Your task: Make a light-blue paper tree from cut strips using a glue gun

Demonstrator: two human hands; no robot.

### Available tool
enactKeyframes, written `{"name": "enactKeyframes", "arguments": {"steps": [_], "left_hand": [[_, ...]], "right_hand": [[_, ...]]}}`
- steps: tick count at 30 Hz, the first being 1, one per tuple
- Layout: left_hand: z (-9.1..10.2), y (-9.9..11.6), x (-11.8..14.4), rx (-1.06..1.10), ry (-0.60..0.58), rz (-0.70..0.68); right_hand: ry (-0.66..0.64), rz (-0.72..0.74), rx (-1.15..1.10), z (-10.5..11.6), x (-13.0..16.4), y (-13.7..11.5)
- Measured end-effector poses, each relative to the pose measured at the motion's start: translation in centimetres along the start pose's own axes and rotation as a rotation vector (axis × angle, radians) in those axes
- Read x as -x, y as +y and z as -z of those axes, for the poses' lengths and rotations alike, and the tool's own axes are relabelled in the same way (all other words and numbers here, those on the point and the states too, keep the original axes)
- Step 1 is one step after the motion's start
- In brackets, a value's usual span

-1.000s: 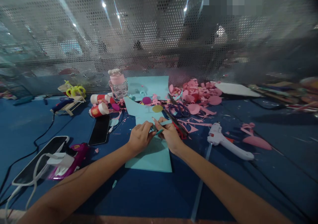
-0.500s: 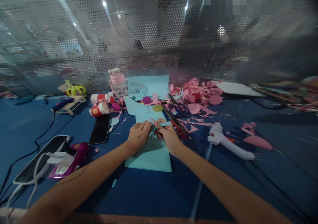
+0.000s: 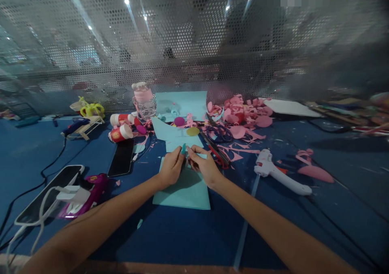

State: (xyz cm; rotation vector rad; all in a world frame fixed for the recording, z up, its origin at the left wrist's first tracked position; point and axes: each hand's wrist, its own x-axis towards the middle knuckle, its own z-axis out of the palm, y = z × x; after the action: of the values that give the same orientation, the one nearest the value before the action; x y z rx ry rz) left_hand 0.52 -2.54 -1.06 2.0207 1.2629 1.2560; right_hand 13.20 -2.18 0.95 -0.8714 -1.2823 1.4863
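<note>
Teal paper strip point(image 3: 184, 149) is pinched between my left hand point(image 3: 172, 168) and right hand point(image 3: 204, 166), fingers clamped together on it, apparently mid-fold, so the next move calls for a steady pinch.

Both hands point(image 3: 189, 166) together, fingertips pinched

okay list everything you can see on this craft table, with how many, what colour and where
teal strip: one, teal, pinched between both hands
paper sheet: one, light blue, under the hands
glue gun: one, white, right of the hands
scissors: one, red-handled, beside the right hand
paper scraps: many, pink, far right of centre
bottle: one, clear with pink cap, far centre
phone: one, black, left of the sheet
left hand: on the strip
right hand: on the strip
</note>
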Motion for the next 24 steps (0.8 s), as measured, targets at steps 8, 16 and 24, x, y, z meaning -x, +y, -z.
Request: {"name": "enactKeyframes", "arguments": {"steps": [8, 16, 24], "left_hand": [[0.08, -0.18, 0.0, 0.13, 0.022, 0.045], [0.03, -0.22, -0.13, 0.271, -0.026, 0.046], [0.5, -0.61, -0.45, 0.242, -0.034, -0.051]], "right_hand": [[-0.016, 0.033, 0.097, 0.32, -0.22, -0.28], [-0.135, 0.024, 0.046, 0.66, -0.27, 0.0], [-0.238, -0.078, -0.055, 1.0, -0.17, -0.64]]}}
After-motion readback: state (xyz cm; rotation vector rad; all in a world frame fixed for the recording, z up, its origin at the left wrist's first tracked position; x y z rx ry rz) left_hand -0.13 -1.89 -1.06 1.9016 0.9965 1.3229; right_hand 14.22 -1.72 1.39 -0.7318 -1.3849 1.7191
